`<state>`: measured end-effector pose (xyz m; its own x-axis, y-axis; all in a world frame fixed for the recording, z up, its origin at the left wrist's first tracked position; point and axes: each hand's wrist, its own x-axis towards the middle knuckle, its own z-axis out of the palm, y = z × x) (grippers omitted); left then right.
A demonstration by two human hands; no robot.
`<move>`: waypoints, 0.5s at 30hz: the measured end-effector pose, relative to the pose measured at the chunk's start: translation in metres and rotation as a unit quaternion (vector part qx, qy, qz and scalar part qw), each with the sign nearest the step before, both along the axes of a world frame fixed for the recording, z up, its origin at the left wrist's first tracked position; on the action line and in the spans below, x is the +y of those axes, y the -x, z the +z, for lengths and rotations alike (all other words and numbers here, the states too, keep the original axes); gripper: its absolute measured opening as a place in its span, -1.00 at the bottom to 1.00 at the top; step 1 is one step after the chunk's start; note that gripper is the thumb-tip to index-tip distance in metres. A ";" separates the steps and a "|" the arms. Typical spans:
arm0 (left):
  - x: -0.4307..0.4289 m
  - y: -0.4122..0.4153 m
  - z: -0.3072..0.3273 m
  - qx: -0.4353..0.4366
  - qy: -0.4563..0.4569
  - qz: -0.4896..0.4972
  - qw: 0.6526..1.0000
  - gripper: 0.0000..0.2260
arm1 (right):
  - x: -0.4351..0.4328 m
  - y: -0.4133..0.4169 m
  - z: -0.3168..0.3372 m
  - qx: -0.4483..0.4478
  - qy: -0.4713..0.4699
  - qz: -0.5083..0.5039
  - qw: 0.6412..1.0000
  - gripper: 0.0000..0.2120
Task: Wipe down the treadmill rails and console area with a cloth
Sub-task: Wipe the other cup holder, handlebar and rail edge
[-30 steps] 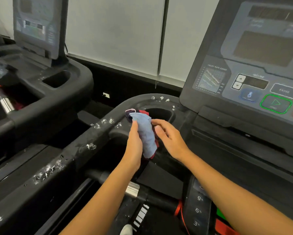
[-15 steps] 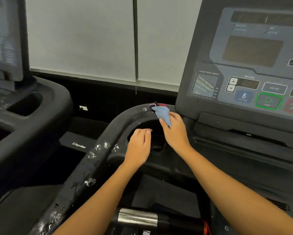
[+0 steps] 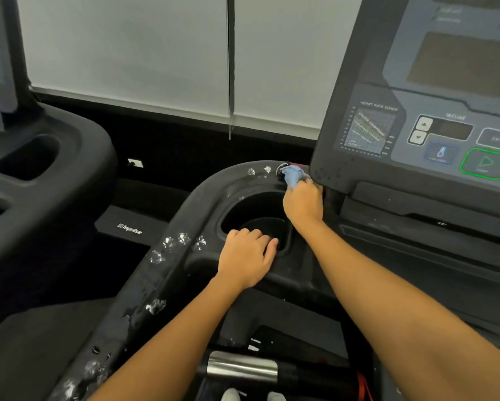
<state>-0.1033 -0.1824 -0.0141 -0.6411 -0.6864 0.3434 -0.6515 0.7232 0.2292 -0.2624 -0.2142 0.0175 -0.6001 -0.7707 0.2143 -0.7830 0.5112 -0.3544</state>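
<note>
Since half a second ago, the right hand [image 3: 303, 201] has pushed the blue cloth [image 3: 293, 174] farther along the black rail [image 3: 167, 273] to the corner just beside the console [image 3: 434, 117], fingers closed around the bunched fabric. Empty and loosely curled, the left hand [image 3: 246, 261] rests on the near rim of the cup holder [image 3: 254, 218]. White foam spots [image 3: 182, 240] dot the rail's left side.

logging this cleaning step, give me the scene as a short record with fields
right hand: presses the blue cloth on the rail's far bend, beside the console
left hand: rests empty on the near rim of the cup holder
rail: white foam spots not yet wiped
console: screen dark
neighbouring treadmill: at left, untouched
</note>
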 end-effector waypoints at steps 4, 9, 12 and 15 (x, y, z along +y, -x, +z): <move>0.000 0.002 0.001 -0.005 0.019 0.007 1.000 -0.56 | -0.014 -0.014 -0.004 0.081 -0.029 0.106 0.991 -0.43; -0.001 0.000 0.000 -0.006 0.038 0.006 0.999 -0.61 | -0.016 -0.002 -0.011 0.059 0.014 0.085 0.995 -0.49; -0.001 0.000 0.000 -0.004 0.038 0.000 0.999 -0.62 | -0.020 0.002 -0.003 -0.019 -0.041 0.018 0.999 -0.47; -0.001 0.001 -0.001 -0.005 0.034 0.004 0.999 -0.62 | -0.030 -0.002 0.006 -0.028 -0.109 0.046 0.993 -0.50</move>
